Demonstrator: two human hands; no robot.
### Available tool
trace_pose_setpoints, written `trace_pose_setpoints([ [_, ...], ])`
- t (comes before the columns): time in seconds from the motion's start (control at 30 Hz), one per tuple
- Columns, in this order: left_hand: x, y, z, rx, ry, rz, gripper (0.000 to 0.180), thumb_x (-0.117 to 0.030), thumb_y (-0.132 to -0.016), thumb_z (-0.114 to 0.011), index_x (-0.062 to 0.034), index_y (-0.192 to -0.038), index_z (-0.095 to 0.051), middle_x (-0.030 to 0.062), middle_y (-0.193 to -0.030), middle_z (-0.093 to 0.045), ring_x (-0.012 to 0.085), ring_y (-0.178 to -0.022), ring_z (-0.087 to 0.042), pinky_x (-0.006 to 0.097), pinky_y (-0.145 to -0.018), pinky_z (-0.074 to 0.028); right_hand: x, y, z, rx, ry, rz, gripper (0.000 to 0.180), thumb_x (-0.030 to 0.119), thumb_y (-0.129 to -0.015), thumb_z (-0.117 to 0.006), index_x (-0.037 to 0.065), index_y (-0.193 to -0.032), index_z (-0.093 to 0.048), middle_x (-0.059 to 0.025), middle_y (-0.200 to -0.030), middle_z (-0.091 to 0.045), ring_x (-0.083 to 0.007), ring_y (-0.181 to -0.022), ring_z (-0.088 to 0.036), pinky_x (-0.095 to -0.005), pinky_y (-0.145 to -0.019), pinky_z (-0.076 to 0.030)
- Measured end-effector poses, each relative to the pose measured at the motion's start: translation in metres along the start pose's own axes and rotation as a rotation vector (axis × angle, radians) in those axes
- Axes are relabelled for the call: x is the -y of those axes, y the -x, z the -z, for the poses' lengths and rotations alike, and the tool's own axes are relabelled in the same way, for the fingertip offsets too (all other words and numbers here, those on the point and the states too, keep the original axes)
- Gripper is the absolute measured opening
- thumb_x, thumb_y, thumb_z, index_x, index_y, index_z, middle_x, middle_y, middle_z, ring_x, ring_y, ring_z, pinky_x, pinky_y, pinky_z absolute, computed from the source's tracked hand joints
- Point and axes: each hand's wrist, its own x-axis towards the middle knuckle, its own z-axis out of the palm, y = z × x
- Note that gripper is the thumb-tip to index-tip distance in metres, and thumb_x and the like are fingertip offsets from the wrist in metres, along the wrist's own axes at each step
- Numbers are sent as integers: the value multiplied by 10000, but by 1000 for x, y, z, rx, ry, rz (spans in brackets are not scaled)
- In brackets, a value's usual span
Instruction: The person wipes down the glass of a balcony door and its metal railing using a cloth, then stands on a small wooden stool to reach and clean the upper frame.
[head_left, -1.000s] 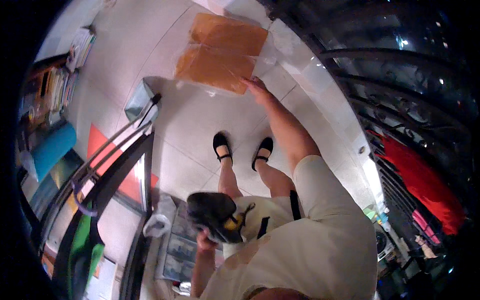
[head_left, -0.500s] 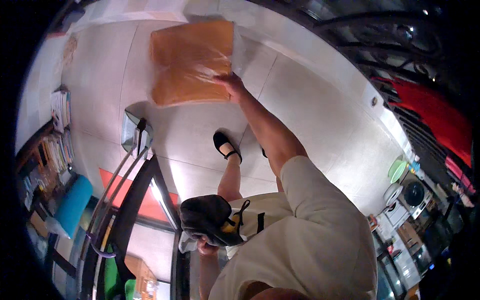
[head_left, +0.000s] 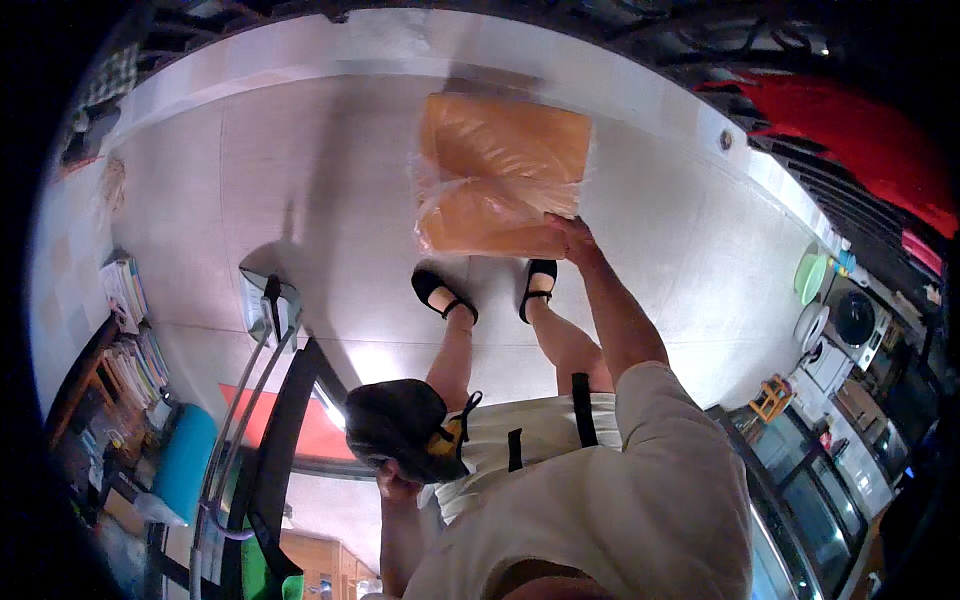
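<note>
My right hand is closed on the near right corner of a flat, orange-tan rectangular package in crinkled clear plastic. The package is held out in front of my feet, above the floor or against it; I cannot tell which. Close to my waist, my left hand grips a dark grey cloth bundle from below. A yellow patch and a thin black cord show on the bundle's right side. Part of the left hand's fingers is hidden under the cloth.
Black shoes stand on pale floor tiles. To the left are a long-handled dustpan, a dark door frame, shelved books and a teal roll. A green basin and red cloth are at right.
The package has shifted right and nearer in the picture, still in my right hand. Both shoes now show fully. The dark bundle stays in my left hand, slightly further left.
</note>
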Motion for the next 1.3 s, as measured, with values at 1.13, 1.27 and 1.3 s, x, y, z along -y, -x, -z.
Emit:
trace_pose_setpoints([
  [1.13, 31, -126, -192, 432, -245, -300, 683, -163, -709, -751, -95, -1294, -405, 58, -1273, -466, 249, -1167, -453, 394, -995, -379, 475, 215, -77, -246, 1149, 720, 446, 78, -703, -743, 13, -1106, -563, -118, -1024, -618, -244, -897, -617, -334, -800, -500],
  [1.27, -27, -103, -329, 559, -278, -490, 764, -205, -661, -800, -87, -1298, -397, 65, -1285, -454, 253, -1182, -435, 398, -1009, -356, 608, 304, -160, -234, 1381, 1319, 236, -10, -705, -690, 4, -935, -638, -114, -898, -652, -220, -854, -623, -312, -756, -497],
  [1.3, -39, -95, -361, 578, -307, -531, 779, -213, -651, -808, -83, -1299, -395, 68, -1287, -454, 256, -1185, -433, 396, -1012, -350, 633, 325, -171, -293, 1426, 1433, 219, -26, -706, -679, 5, -920, -642, -111, -878, -656, -212, -841, -623, -308, -736, -497],
])
